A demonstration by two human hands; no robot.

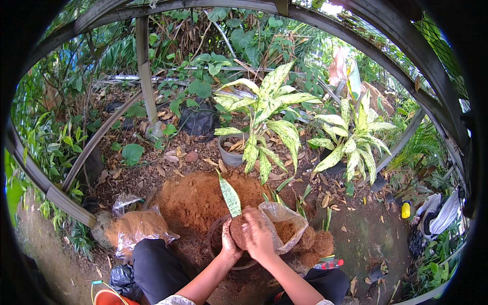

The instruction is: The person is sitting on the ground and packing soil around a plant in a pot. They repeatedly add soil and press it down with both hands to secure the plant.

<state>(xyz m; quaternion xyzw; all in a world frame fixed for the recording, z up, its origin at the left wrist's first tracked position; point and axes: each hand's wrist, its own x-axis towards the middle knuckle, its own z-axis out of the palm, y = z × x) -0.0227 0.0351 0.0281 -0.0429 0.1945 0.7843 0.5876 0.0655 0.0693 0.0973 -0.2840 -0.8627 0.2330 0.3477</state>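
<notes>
Between my two hands is a round ball of brown soil, with an upright variegated snake plant leaf rising from it. My left hand cups the ball from the left side. My right hand, slightly blurred, lies against its right side with the fingers extended. Beneath them stands a round basin, mostly hidden by my hands and arms. Directly behind is a heap of reddish-brown soil. An open clear plastic bag with brown fibre in it stands just right of my right hand.
Fibre-wrapped balls and a plastic bottle with a red cap lie to the right. A plastic bag of coconut fibre lies left, above a black bag and an orange bucket. Potted variegated plants stand behind the soil.
</notes>
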